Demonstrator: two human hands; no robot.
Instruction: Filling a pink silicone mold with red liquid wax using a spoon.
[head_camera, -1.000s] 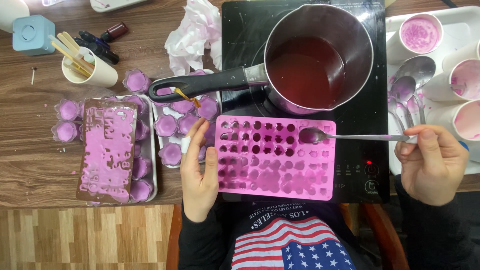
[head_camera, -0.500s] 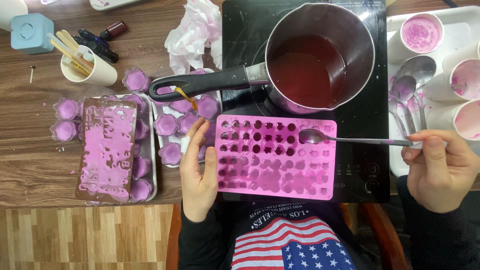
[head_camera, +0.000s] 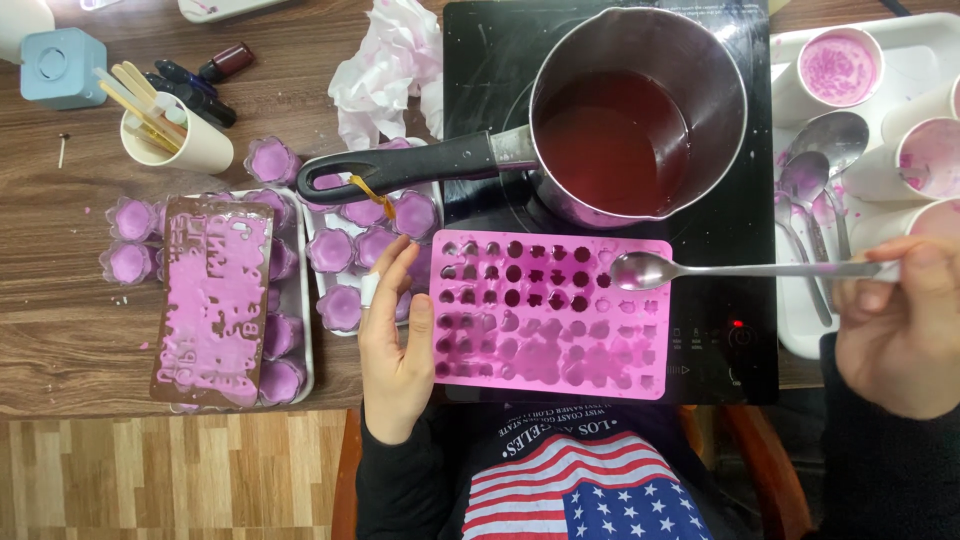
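From the head camera, a flat pink silicone mould with many small shaped cavities (head_camera: 550, 312) lies on the near part of a black induction hob (head_camera: 745, 200), close to the person's body. It looks soft and floppy, likely to sag if lifted by one edge, so it is best steadied flat at its rim. The left hand (head_camera: 392, 340) does that: fingers loosely spread, tips resting on the mould's left edge, gripping nothing. The right hand (head_camera: 900, 325) pinches the far end of a long polished metal spoon (head_camera: 735, 269), fingers closed round the handle; the stiff, light spoon's bowl hovers over the mould's right cavities. Just beyond stands a steel saucepan of dark red liquid (head_camera: 622, 125), probably hot and heavy, with its black handle pointing left. Purple-filled clear cups (head_camera: 345, 250) sit further left.
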